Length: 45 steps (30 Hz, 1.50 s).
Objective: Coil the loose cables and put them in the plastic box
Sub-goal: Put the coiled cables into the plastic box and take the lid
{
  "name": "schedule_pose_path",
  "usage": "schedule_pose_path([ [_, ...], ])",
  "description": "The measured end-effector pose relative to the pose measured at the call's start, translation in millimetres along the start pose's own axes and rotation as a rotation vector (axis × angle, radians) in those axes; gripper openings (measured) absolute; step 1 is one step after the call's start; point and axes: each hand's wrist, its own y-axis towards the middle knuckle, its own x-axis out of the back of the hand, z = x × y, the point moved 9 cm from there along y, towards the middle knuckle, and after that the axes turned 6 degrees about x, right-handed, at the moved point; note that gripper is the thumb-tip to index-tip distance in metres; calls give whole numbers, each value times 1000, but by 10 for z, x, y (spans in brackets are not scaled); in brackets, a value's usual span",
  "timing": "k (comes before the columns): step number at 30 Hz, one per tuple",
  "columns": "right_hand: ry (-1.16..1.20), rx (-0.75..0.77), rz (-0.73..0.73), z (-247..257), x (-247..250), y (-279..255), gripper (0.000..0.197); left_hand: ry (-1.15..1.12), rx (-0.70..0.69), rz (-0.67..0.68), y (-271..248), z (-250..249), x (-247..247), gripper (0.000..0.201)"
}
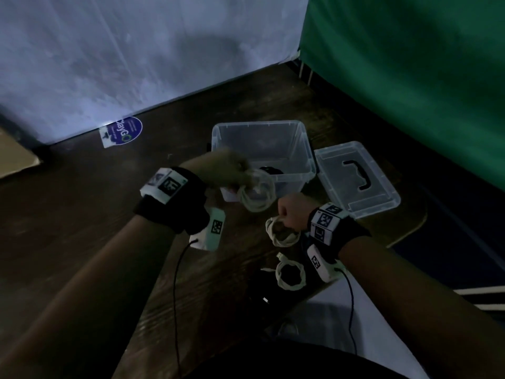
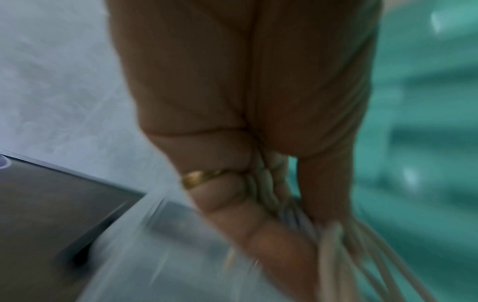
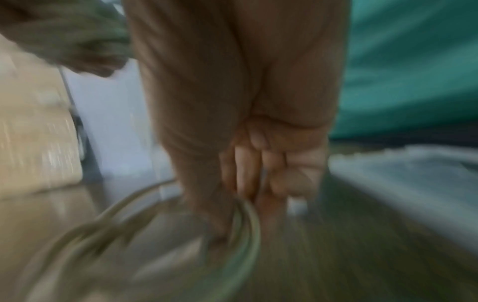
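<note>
My left hand (image 1: 232, 170) grips a coiled white cable (image 1: 257, 194) in the air at the near left corner of the clear plastic box (image 1: 300, 138); in the blurred left wrist view its curled fingers (image 2: 232, 204) hold the cable strands (image 2: 336, 255). Below and to the right, my right hand (image 1: 291, 214) grips a second white coil (image 1: 282, 233) just above the wooden table. The right wrist view is blurred and shows that coil (image 3: 248, 224) under the fist. A third white coil (image 1: 290, 276) lies on the table. Something dark (image 1: 270, 170) sits inside the box.
The box's clear lid (image 1: 358, 181) with a black handle lies right of the box. A green cloth wall (image 1: 410, 77) stands at the right and a pale wall (image 1: 136, 50) behind. A blue sticker (image 1: 123, 131) and a cardboard piece (image 1: 16, 154) are at the left.
</note>
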Motion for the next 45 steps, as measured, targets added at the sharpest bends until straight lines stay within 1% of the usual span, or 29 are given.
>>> schedule_pose_path([
  [2,54,13,4,23,186,-99,19,-28,-29,-139,84,-56,276,17],
  [3,90,20,-5,21,297,-142,15,-50,-19,-194,150,-35,359,16],
  [5,151,3,-46,-18,560,-223,8,-137,38,-261,288,53,414,12],
  [7,254,-36,-134,-92,869,-294,8,-218,116,-333,423,189,400,11],
  [8,329,-61,-188,-144,1019,-319,8,-257,152,-371,486,262,379,14],
  [9,399,-86,-250,-200,1153,-331,6,-263,185,-396,534,312,349,18],
  [11,455,-142,-365,-320,1334,-273,6,-193,216,-416,641,351,285,17],
  [12,455,-178,-412,-381,1375,-205,10,-138,233,-399,701,377,238,16],
  [15,351,-288,-512,-527,1419,24,27,4,276,-369,815,436,153,24],
  [17,288,-328,-522,-567,1367,175,35,68,301,-329,864,421,116,24],
  [18,273,-334,-514,-560,1324,235,36,110,304,-281,920,443,51,23],
  [20,176,-341,-454,-507,1231,322,34,225,304,-185,1043,527,-77,22],
  [21,94,-346,-399,-484,1177,355,32,253,335,-137,1161,655,-159,21],
  [22,62,-346,-352,-477,1117,402,32,273,362,-113,1386,881,-258,17],
  [23,30,-316,-306,-472,1062,476,32,326,371,-76,1441,921,-305,13],
  [24,4,-288,-278,-452,1034,523,31,367,378,-65,1497,948,-333,13],
  [25,-13,-286,-241,-453,993,562,29,372,382,-47,1428,903,-317,16],
  [27,70,-310,-266,-498,982,585,24,373,360,2,1187,650,-303,24],
  [28,157,-331,-278,-526,968,578,22,371,350,22,1175,625,-330,27],
  [30,185,-330,-265,-554,932,599,25,370,316,9,1148,522,-276,31],
  [32,198,-325,-272,-589,923,574,27,326,301,-20,1136,526,-225,33],
  [34,196,-301,-285,-575,985,512,22,310,242,-46,1098,458,-166,31],
  [35,152,-273,-290,-556,1040,482,22,276,203,-85,1056,394,-112,27],
  [37,145,-280,-313,-542,1149,328,22,193,142,-130,939,273,-41,19],
  [38,161,-284,-336,-538,1203,220,23,150,96,-127,860,194,-41,15],
  [40,275,-287,-363,-547,1231,-31,20,109,13,1,649,27,-173,14],
  [41,355,-293,-345,-573,1180,-162,17,138,-26,74,516,-70,-266,16],
  [43,472,-283,-276,-593,1057,-394,10,271,-61,139,355,-174,-444,15],
  [45,443,-273,-186,-621,876,-520,10,349,-38,244,298,-167,-751,20],
])
